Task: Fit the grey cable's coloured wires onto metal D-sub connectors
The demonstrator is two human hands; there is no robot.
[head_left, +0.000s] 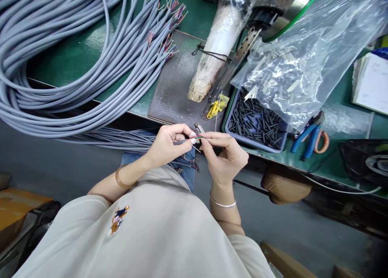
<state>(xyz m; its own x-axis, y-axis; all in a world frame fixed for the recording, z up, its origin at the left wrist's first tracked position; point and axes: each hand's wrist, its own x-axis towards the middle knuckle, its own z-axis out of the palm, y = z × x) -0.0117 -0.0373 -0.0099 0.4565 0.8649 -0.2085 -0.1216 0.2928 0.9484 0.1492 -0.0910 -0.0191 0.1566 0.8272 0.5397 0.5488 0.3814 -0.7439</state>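
Observation:
Both my hands meet over the bench's front edge, fingertips close together. My left hand [168, 144] pinches a grey cable near its stripped end, where thin coloured wires [198, 137] stick out to the right. The fingertips of my right hand [226, 154] are closed on those wires. Just behind the fingertips is a small metal connector with pins [199, 127]; I cannot tell whether it touches the wires. Below my left hand, finished-looking cable ends with connectors [194, 163] lie over my lap.
Grey cables [130, 88] are heaped at left. A white-wrapped roll [209, 64] leans over a dark plate [172, 80] with a yellow piece [215, 108]. At right are a tray [284, 138] of black sleeves, a plastic bag [315, 68] and blue-handled pliers [311, 142].

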